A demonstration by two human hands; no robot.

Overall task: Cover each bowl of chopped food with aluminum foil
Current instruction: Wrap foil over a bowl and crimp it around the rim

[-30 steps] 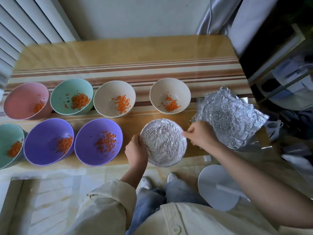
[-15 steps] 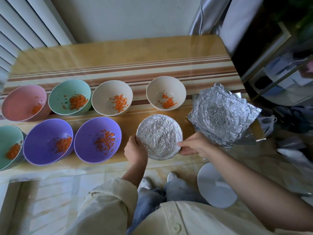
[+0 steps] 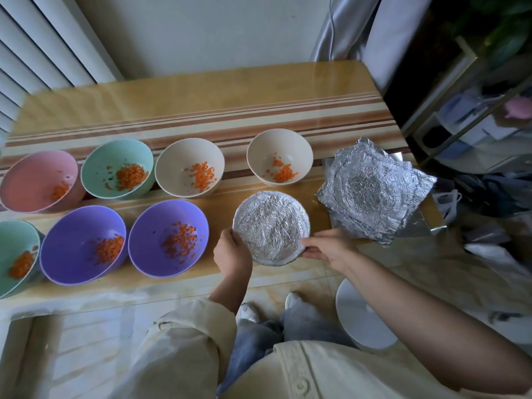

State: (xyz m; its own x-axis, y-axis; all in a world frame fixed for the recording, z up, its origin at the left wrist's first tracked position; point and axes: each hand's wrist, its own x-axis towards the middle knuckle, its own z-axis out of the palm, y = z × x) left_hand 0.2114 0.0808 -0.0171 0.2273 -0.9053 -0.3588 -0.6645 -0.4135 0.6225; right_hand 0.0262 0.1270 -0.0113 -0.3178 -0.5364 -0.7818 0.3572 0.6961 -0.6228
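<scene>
Now right hand (image 3: 328,249) had slid along the foiled bowl (image 3: 270,226), pinching its rim; left hand (image 3: 231,251) gripped opposite. Seven bowls (image 3: 168,237) stayed uncovered.

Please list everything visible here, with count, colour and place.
foil-covered bowl: 1, silver, near edge, between the hands
foil sheets: one stack, silver, table's right end
beige bowls: 2, beige, far row, right
green bowls: 2, green, far row; near row's left end
pink bowl: 1, pink, far row, leftmost
purple bowls: 2, purple, near row
chopped orange food: in all seven open bowls
table: 1, yellow-brown, striped
round white object: 1, white, floor
left hand: grips covered bowl's left rim
right hand: holds its right rim
</scene>
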